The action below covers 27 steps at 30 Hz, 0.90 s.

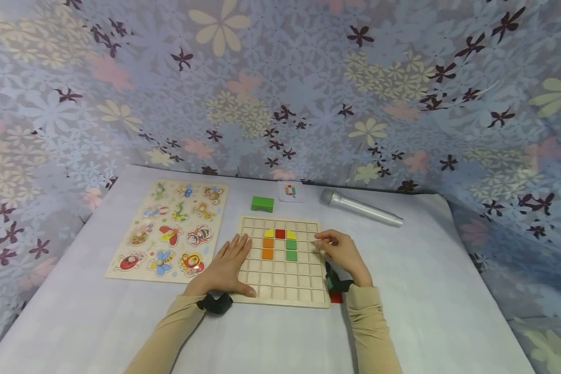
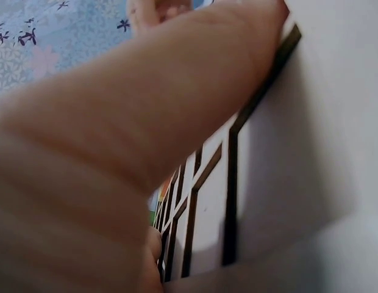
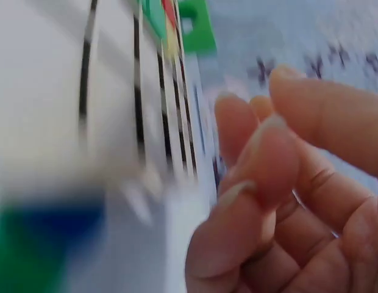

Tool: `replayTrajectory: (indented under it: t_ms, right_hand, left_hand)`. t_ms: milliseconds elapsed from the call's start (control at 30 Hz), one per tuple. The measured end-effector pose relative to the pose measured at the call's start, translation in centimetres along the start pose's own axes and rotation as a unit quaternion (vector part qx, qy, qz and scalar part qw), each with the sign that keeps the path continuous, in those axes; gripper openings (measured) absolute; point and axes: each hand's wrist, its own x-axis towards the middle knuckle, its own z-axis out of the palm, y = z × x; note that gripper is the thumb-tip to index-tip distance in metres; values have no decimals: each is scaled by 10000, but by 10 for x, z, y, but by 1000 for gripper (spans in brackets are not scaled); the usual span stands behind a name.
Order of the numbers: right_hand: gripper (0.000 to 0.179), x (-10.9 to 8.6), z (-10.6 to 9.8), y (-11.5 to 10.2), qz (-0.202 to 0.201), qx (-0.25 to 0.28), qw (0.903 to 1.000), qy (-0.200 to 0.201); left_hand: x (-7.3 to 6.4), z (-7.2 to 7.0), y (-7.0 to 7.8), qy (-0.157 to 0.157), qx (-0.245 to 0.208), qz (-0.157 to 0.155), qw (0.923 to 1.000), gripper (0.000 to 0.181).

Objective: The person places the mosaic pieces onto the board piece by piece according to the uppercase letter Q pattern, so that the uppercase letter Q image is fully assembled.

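A wooden grid board lies in the middle of the white table. Yellow, red, orange and green tiles form an arch near its far side. My left hand lies flat on the board's left part, fingers straight; in the left wrist view the hand fills the frame above the grid. My right hand rests at the board's right edge, fingers curled and thumb against forefinger. The blurred right wrist view shows those fingers with nothing between them, beside the board.
A green block and a small picture card lie behind the board, a silver microphone to the right. An insect puzzle board lies on the left. Loose red and blue pieces sit under my right wrist.
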Motion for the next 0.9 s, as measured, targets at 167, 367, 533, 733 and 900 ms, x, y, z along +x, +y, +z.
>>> replayTrajectory:
  t_ms: [167,367,533,733,900]
  right_hand:
    - [41,-27,-37,27,551,241,9979,222]
    - [46,-61,-43,52,645,447,9969,21]
    - [47,-70,-27,53,377,325,9988,-16]
    - [48,-69,-15,44,473,35,9985,291]
    - [45,-68,-8,33,441,-88,9985,323]
  left_hand:
    - [1,-1,2,-9,41,-32,10000,128]
    - [0,0,2,26,93,-17,10000,128]
    - [0,2,4,71,73,15,9999,127]
    - [-1,2,7,85,48,55,9999,127]
    - [0,2,6,83,75,43,9999,127]
